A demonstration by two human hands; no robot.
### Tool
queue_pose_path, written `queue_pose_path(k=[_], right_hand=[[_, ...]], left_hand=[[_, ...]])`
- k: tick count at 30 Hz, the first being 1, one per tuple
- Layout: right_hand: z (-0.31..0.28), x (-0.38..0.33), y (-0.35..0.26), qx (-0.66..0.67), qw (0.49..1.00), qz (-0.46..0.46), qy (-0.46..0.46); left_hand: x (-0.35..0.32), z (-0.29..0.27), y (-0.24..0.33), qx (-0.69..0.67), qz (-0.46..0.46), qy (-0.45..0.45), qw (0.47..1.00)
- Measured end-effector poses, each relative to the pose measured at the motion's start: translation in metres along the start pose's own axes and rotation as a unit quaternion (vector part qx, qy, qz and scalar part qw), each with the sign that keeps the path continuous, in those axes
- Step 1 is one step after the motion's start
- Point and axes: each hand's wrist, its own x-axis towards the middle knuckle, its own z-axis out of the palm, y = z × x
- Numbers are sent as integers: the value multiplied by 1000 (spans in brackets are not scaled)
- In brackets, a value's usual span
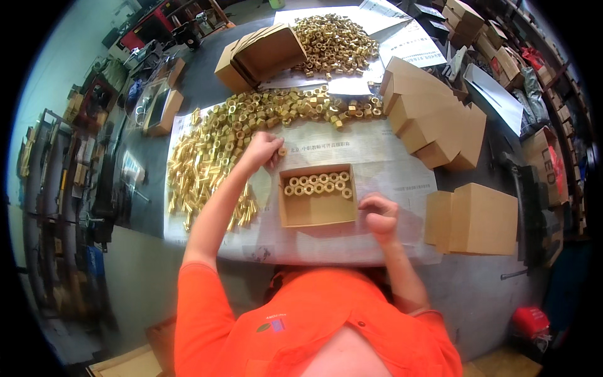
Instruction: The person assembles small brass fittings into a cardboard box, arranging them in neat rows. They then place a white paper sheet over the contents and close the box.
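A brass hex nut sits at the fingertips of my left hand, which is closed in a pinch above the near side of the nut pile. Below it lies an open cardboard box with several brass nuts in rows along its far side; bare cardboard shows in its near part. Close by the right wall of the box is my right hand, its fingers curled. Whether it touches the wall or holds anything is hidden. Large brass nuts form a heap beyond the box.
Slim brass fittings are heaped at left, smaller brass nuts at the back. Nested cardboard boxes stand far left, fanned boxes at right, and more boxes near right. Newspaper covers the table.
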Motion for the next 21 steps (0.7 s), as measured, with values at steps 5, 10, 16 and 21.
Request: queue_pose_path(k=[5,10,16,21], right_hand=[[-1,0,-4,-8,1000,7,4],[-1,-1,-6,-28,1000,5,0],[1,0,-8,-25,1000,7,6],[0,-2,-5,-11,999,34,11]], left_hand=[[13,6,8,56,1,81,995],[2,12,-6,287,220,178,915],[-22,18,3,365,230,166,887],[-21,12,10,345,237,161,894]])
